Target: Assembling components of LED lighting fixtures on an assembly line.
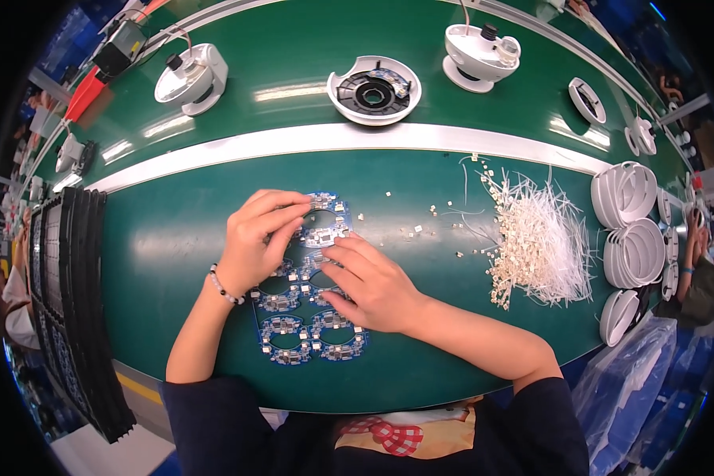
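Note:
A blue panel of joined ring-shaped circuit boards lies on the green bench before me, its middle partly covered by my hands. My left hand, with a beaded bracelet at the wrist, has its fingers bent together at the left edge of the panel's upper board, closed on that edge. Over the panel's right side lies my right hand, fingers spread and thumb apart, the fingertips touching the boards. I make out nothing held in it. Small cream connectors are scattered to the right of the panel.
A heap of white wires with cream connectors sits at the right. Beyond it stand stacked white rings. Black trays are stacked at the left edge. White housings rest on the raised green strip behind a pale rail.

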`<state>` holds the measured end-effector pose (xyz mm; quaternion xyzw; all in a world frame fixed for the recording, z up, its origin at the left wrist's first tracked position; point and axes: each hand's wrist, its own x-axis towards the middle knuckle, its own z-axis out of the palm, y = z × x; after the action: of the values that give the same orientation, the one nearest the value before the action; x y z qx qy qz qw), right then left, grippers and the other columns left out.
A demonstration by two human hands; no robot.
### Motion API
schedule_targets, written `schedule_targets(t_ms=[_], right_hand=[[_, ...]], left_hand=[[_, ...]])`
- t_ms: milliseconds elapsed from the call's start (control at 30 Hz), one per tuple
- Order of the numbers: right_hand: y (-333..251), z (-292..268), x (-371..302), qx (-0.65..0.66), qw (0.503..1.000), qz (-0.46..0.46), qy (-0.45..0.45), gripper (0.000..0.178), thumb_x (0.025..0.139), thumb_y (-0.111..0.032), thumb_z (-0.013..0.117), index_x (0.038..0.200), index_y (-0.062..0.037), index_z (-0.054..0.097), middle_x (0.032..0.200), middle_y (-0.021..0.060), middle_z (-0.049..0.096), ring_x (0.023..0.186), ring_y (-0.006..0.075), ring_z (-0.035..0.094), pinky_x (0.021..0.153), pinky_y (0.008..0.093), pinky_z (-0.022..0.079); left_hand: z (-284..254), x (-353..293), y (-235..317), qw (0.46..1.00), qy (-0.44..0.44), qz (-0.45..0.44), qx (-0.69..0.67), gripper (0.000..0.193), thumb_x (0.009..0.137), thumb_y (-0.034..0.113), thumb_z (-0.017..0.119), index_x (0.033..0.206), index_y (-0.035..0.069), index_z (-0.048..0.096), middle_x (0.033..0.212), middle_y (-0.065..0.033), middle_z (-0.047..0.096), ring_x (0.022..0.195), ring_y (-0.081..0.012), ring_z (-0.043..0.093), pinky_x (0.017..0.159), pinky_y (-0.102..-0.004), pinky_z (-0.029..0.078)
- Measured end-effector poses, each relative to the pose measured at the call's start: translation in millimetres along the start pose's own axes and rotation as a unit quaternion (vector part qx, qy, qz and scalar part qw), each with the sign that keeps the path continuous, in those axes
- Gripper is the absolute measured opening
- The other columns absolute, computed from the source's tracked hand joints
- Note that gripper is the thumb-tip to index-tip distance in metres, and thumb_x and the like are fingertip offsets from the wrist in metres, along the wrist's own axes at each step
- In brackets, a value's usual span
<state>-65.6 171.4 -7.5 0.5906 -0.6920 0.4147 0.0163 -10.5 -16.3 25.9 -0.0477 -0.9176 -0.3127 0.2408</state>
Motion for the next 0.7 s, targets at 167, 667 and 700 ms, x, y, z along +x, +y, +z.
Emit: schedule_targets(t_ms=[167, 667, 700], right_hand=[[1.4, -0.5, -0.5, 0.002, 1.0, -0.001, -0.009, 0.034, 0.067, -0.015, 0.069, 0.094, 0.0015, 0.057, 0.104, 0.0142, 0.053, 0.102, 0.0304, 0.049, 0.092, 0.0417, 0.041], [-0.2, -1.8, 2.1, 0.0, 1.0, -0.006, -0.016, 0.033, 0.067, -0.014, 0.068, 0.093, 0.0015, 0.057, 0.102, 0.0145, 0.053, 0.101, 0.0305, 0.05, 0.092, 0.0425, 0.041], [-0.4, -2.2, 2.0, 0.0, 1.0, -0.006, -0.015, 0.033, 0.067, -0.014, 0.068, 0.093, 0.0015, 0.057, 0.102, 0.0146, 0.053, 0.101, 0.0305, 0.05, 0.092, 0.0425, 0.041]], left_hand=[[-9.5, -13.5, -10.0, 0.996, -0.06, -0.029, -0.055, 0.015, 0.065, -0.003, 0.065, 0.079, 0.003, 0.065, 0.097, -0.0084, 0.062, 0.087, -0.0242, 0.058, 0.072, -0.0318, 0.048], [-28.0, -46.0, -23.6, 0.998, 0.011, -0.06, 0.016, 0.013, 0.062, 0.001, 0.068, 0.074, 0.003, 0.062, 0.099, -0.01, 0.061, 0.098, -0.0284, 0.055, 0.083, -0.0356, 0.045], [-26.8, -46.2, -23.3, 0.998, 0.011, -0.061, 0.017, 0.013, 0.062, 0.001, 0.068, 0.074, 0.003, 0.062, 0.099, -0.01, 0.061, 0.098, -0.0284, 0.055, 0.083, -0.0356, 0.045]])
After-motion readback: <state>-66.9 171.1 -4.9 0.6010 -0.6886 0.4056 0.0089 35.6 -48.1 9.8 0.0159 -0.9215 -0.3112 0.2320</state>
